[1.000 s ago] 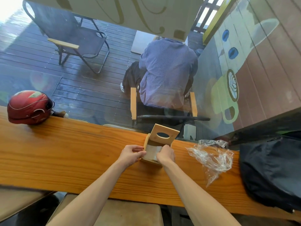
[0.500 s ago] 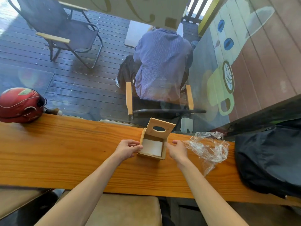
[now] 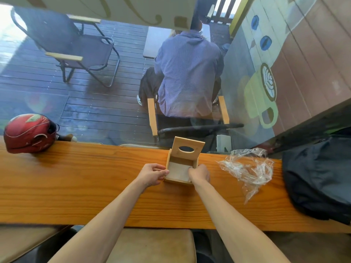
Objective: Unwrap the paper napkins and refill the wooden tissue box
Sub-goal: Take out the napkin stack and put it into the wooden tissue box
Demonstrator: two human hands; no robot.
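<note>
both forearms reached forward from the bottom edge. left hand (image 3: 152, 174) sat against the left wall of the wooden tissue box (image 3: 181, 164), fingers curled with thumb and fingertips pinching the wall's near corner. right hand (image 3: 199, 174) was at the box's near right corner, fingers bent down over the rim into the box, on the white napkins (image 3: 178, 170) inside; their tips were hidden, so couldn't tell if they gripped the stack or just pressed it. box stood mid-surface (image 3: 76, 177) with its lid (image 3: 188, 149), the one with the oval slot, tipped up at the back. crumpled clear wrapper (image 3: 247, 169) lay just right of the box, empty. red helmet (image 3: 28, 133) at far left, dark bag (image 3: 319, 177) at right, partly cut off. beyond the glass: wet decking, a folding chair (image 3: 72, 44), a seated person (image 3: 188, 73) seen from behind.
</note>
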